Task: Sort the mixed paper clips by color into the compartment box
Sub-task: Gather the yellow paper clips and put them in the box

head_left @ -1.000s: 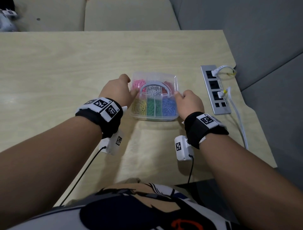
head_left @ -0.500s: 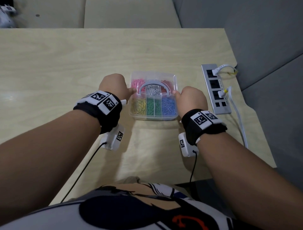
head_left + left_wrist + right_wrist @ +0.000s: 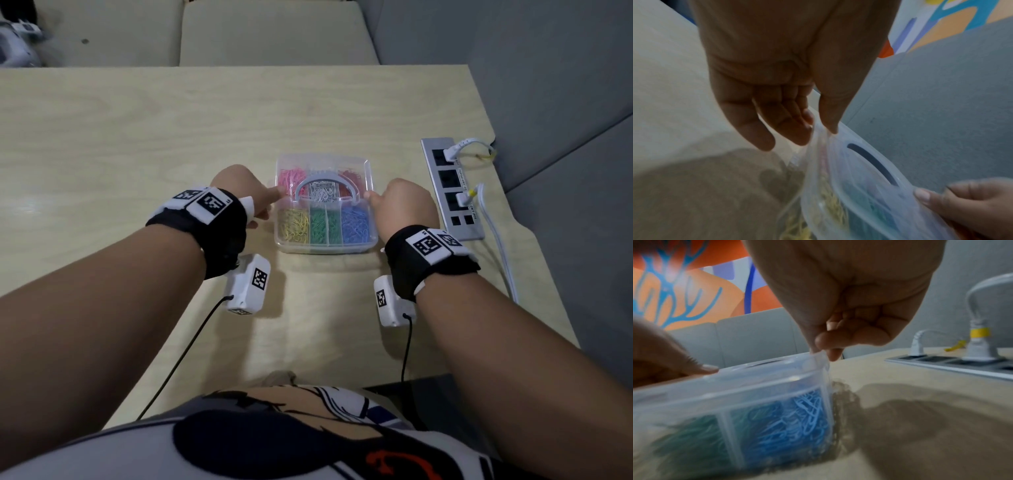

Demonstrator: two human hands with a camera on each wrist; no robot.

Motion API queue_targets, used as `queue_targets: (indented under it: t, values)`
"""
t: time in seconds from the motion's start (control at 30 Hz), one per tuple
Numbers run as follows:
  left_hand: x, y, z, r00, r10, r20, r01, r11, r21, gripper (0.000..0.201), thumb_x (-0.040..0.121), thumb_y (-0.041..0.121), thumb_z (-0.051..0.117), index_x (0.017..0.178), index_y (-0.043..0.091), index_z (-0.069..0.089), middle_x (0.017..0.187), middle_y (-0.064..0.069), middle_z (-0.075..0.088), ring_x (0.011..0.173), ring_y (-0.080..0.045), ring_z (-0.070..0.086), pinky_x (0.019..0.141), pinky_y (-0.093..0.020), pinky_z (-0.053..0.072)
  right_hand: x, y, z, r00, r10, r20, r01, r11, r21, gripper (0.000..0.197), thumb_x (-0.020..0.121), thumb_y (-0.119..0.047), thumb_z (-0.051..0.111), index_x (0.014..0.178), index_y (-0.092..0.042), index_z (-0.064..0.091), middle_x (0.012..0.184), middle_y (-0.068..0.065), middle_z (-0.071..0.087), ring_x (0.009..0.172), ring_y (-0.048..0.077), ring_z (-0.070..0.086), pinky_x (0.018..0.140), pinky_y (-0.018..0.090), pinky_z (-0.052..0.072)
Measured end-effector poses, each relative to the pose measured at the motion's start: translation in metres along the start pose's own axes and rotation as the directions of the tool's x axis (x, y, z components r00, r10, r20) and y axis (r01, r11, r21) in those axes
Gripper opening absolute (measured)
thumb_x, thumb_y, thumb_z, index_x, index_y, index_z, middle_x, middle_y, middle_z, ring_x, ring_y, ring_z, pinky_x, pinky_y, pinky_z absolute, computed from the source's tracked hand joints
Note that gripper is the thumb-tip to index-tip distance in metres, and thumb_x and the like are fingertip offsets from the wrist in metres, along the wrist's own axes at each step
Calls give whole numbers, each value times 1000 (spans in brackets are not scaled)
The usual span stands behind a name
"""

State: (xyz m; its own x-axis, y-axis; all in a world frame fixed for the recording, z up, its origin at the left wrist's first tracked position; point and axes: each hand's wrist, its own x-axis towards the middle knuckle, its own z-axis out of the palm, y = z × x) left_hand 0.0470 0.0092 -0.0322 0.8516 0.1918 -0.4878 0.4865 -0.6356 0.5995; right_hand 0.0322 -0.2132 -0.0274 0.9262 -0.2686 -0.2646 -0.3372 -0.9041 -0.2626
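Observation:
A clear plastic compartment box [image 3: 325, 248] sits on the wooden table with its clear lid and grey handle [image 3: 323, 178] on top. Inside lie pink [image 3: 289, 178], white [image 3: 322, 193], red [image 3: 352, 176], yellow [image 3: 294, 226], green [image 3: 323, 226] and blue paper clips [image 3: 356, 224], each colour in its own compartment. My left hand [image 3: 274, 200] pinches the lid's left edge [image 3: 819, 129] between thumb and fingers. My right hand [image 3: 371, 198] pinches the right edge [image 3: 821, 353] the same way. The blue clips [image 3: 797, 415] show through the box wall.
A silver power strip [image 3: 452, 192] with two white plugs and a white cable [image 3: 496, 240] lies right of the box near the table's right edge. Grey sofa cushions stand beyond the table. Bare tabletop stretches left of the box and in front of it.
Both hands have drawn in along the box's sides to its middle. The left thumb, earlier up by the far left corner, now lies on the lid's edge. The box has stayed put.

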Motion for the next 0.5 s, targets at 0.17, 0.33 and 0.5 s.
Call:
queue_targets:
  t: [0.17,0.33,0.5]
  values:
    - [-3,-3,1,999,9,47,-3,993,-121,29,82,31,76,74,6,66,74,-8,70,65,-17,67,69,-33,60,0,5,1,998,53,-13,-52,995,90,31,98,-44,51,94,-13,51,85,4,52,77,26,50,65,32,39]
    - [0,13,4,997,66,-35,-55,968,246,25,81,27,69,68,6,75,70,-8,73,68,-22,71,72,-31,58,1,-3,-5,999,37,17,-36,999,-17,32,100,-39,49,87,-11,50,79,7,51,74,28,50,64,33,38]
    - [14,9,9,998,32,-63,-3,906,424,31,63,32,66,82,9,72,75,-9,69,60,-22,64,61,-26,51,-2,-6,-5,1000,26,2,-26,996,-86,31,101,-38,48,84,-12,49,74,6,46,72,26,48,63,33,37]
